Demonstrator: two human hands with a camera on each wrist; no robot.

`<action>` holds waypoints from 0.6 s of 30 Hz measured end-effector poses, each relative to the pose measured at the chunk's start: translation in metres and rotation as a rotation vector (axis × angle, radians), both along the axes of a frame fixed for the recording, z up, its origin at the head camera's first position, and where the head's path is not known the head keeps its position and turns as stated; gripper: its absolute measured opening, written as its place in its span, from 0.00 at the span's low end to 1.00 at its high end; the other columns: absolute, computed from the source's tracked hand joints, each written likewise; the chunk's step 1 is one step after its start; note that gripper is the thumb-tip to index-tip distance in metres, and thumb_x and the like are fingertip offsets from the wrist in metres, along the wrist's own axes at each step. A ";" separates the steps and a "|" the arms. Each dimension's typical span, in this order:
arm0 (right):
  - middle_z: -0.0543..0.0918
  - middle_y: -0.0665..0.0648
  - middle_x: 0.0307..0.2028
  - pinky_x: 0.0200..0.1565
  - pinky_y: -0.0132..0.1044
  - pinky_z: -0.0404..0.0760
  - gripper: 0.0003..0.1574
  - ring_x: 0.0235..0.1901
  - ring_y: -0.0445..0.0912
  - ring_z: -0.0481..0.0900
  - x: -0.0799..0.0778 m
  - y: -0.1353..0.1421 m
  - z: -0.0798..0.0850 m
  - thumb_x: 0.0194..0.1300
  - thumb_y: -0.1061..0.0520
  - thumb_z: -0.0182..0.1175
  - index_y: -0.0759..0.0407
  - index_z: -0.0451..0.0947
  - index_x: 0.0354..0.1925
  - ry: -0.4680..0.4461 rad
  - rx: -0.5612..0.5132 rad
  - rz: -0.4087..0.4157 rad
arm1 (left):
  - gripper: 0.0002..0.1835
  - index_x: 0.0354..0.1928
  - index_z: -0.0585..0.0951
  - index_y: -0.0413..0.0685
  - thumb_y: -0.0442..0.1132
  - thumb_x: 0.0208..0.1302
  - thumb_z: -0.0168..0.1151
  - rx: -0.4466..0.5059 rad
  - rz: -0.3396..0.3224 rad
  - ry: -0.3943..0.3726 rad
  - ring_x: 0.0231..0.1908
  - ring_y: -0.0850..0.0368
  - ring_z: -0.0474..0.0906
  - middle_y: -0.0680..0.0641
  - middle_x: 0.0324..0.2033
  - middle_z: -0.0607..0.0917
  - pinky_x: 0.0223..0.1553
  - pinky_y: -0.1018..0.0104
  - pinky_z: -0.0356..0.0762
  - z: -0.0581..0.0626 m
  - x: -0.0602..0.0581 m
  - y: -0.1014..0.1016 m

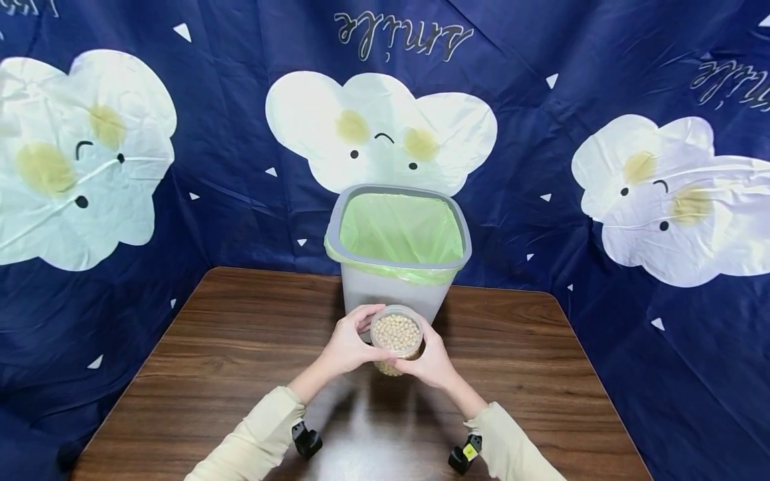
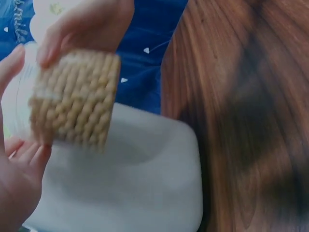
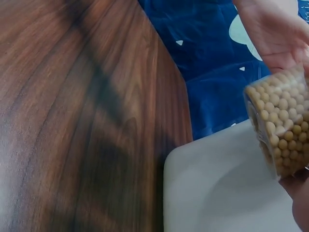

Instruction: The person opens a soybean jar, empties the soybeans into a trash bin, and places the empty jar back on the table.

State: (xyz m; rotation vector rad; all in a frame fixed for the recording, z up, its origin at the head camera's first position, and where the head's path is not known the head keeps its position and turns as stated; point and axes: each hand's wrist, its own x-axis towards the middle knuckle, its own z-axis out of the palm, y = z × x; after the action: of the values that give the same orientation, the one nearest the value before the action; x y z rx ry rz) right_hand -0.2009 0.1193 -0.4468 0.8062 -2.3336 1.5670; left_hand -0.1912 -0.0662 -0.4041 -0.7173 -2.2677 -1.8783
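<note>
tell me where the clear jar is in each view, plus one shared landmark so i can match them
Head: clear jar, below centre, between left hand and right hand.
Left wrist: clear jar, at the left, about mid-height.
Right wrist: clear jar, at the right edge, partly cut off.
Shared landmark: pale bin.

Bright light in the head view, and there's glare, a pale sheen on the near tabletop (image 1: pixel 367 444), soft dark shadows just beyond it; the wrist views run dimmer, and in the left one the jar (image 2: pixel 75 104) smears, probably from motion.
</note>
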 end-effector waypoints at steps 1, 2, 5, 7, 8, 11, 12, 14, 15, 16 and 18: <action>0.75 0.63 0.50 0.53 0.38 0.71 0.51 0.49 0.52 0.73 -0.002 -0.001 -0.004 0.35 0.62 0.71 0.66 0.62 0.60 0.007 -0.002 -0.029 | 0.39 0.53 0.71 0.28 0.27 0.32 0.76 0.003 0.028 0.003 0.51 0.41 0.73 0.34 0.49 0.75 0.51 0.53 0.71 0.001 0.001 0.002; 0.75 0.61 0.51 0.53 0.39 0.70 0.52 0.49 0.51 0.73 -0.004 -0.001 -0.008 0.35 0.61 0.71 0.64 0.63 0.60 0.007 -0.008 -0.057 | 0.40 0.53 0.71 0.28 0.27 0.31 0.76 -0.001 0.058 0.016 0.51 0.41 0.73 0.34 0.49 0.75 0.51 0.54 0.72 -0.001 0.001 0.004; 0.75 0.59 0.52 0.53 0.40 0.71 0.52 0.50 0.49 0.73 -0.006 -0.005 -0.012 0.34 0.58 0.72 0.61 0.63 0.60 0.049 -0.016 -0.141 | 0.41 0.53 0.73 0.33 0.31 0.29 0.78 -0.003 0.175 0.032 0.50 0.46 0.75 0.39 0.48 0.77 0.51 0.58 0.73 -0.010 -0.002 0.012; 0.75 0.60 0.52 0.53 0.42 0.71 0.54 0.51 0.50 0.72 -0.006 -0.008 -0.013 0.32 0.57 0.73 0.61 0.63 0.60 0.078 -0.033 -0.191 | 0.41 0.53 0.73 0.36 0.35 0.28 0.79 -0.004 0.253 0.046 0.50 0.49 0.75 0.42 0.48 0.77 0.50 0.60 0.73 -0.016 -0.004 0.017; 0.75 0.60 0.52 0.53 0.43 0.71 0.54 0.51 0.51 0.72 -0.006 -0.011 -0.013 0.32 0.57 0.74 0.61 0.63 0.60 0.087 -0.044 -0.213 | 0.42 0.53 0.73 0.36 0.37 0.28 0.80 -0.014 0.290 0.059 0.50 0.50 0.75 0.43 0.48 0.77 0.50 0.61 0.73 -0.019 -0.005 0.019; 0.74 0.61 0.52 0.52 0.45 0.72 0.57 0.51 0.52 0.72 -0.006 -0.017 -0.013 0.29 0.56 0.76 0.62 0.63 0.61 0.120 -0.050 -0.283 | 0.43 0.53 0.71 0.38 0.42 0.29 0.79 -0.018 0.370 0.058 0.51 0.51 0.74 0.43 0.49 0.75 0.52 0.62 0.72 -0.021 -0.004 0.026; 0.74 0.61 0.53 0.52 0.46 0.71 0.58 0.52 0.53 0.72 -0.006 -0.018 -0.013 0.29 0.56 0.76 0.62 0.63 0.61 0.125 -0.052 -0.303 | 0.44 0.53 0.70 0.38 0.44 0.29 0.79 -0.025 0.387 0.054 0.51 0.50 0.74 0.43 0.50 0.74 0.52 0.62 0.71 -0.021 -0.004 0.027; 0.74 0.62 0.52 0.51 0.47 0.72 0.58 0.52 0.53 0.72 -0.005 -0.020 -0.013 0.29 0.56 0.76 0.62 0.63 0.61 0.133 -0.052 -0.335 | 0.44 0.54 0.69 0.37 0.45 0.31 0.78 -0.047 0.403 0.040 0.53 0.49 0.73 0.42 0.51 0.73 0.54 0.63 0.70 -0.021 -0.003 0.030; 0.74 0.62 0.52 0.51 0.48 0.72 0.57 0.52 0.54 0.72 -0.004 -0.021 -0.013 0.29 0.55 0.76 0.62 0.63 0.61 0.133 -0.045 -0.350 | 0.44 0.54 0.69 0.37 0.45 0.32 0.78 -0.055 0.401 0.029 0.53 0.49 0.72 0.42 0.51 0.72 0.54 0.64 0.69 -0.021 -0.002 0.030; 0.74 0.62 0.52 0.51 0.49 0.71 0.57 0.52 0.54 0.72 -0.004 -0.021 -0.013 0.30 0.55 0.76 0.62 0.64 0.60 0.133 -0.046 -0.355 | 0.44 0.55 0.68 0.37 0.45 0.32 0.78 -0.062 0.386 0.025 0.54 0.49 0.71 0.42 0.51 0.71 0.55 0.64 0.69 -0.021 -0.002 0.030; 0.74 0.62 0.52 0.52 0.48 0.71 0.54 0.52 0.53 0.72 -0.003 -0.019 -0.012 0.32 0.55 0.75 0.62 0.64 0.60 0.116 -0.047 -0.351 | 0.43 0.55 0.68 0.35 0.42 0.35 0.77 -0.052 0.327 0.019 0.54 0.48 0.71 0.40 0.52 0.71 0.55 0.64 0.68 -0.019 -0.001 0.026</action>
State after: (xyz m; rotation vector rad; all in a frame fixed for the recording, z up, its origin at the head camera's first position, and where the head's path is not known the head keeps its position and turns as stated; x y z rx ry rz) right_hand -0.2036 0.1006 -0.4593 0.4327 -2.2000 1.3807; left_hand -0.1921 -0.0402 -0.4231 -0.3392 -2.2642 -1.6596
